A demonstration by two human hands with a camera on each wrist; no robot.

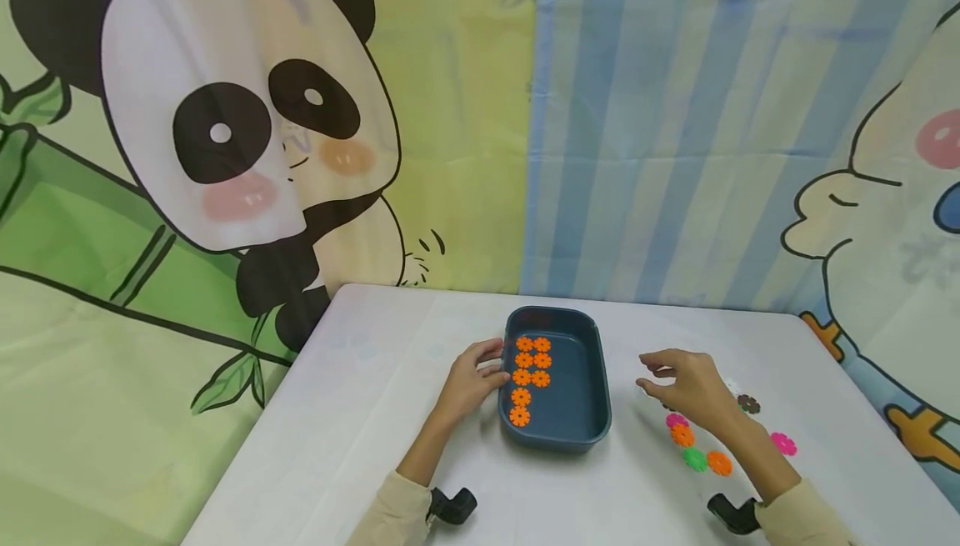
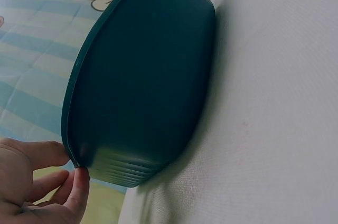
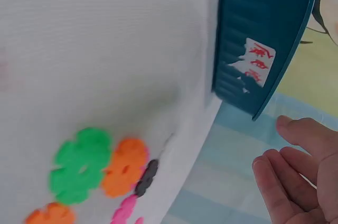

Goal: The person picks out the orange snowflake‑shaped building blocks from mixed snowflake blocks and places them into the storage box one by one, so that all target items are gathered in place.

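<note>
A dark blue-green plastic tray (image 1: 570, 438) stands on the white table, with orange flower-shaped discs (image 1: 542, 361) laid in two columns along its left side. At the tray's left rim is my left hand (image 1: 467, 383). Its thumb and fingers pinch the rim near a corner, as the left wrist view shows. To the right of the tray, my right hand (image 1: 693, 388) hovers above the table with thumb and fingers apart and nothing between them. Below it lie loose flower discs, among them a green disc (image 3: 82, 166) and an orange disc (image 3: 127, 167).
A pink disc (image 1: 783, 443) and a brown disc (image 1: 748, 403) lie by the right forearm. White pieces are hard to make out there. Behind the table (image 1: 420, 313) hangs a printed curtain (image 1: 465, 112). Black wrist mounts (image 1: 452, 506) sit at both sleeves.
</note>
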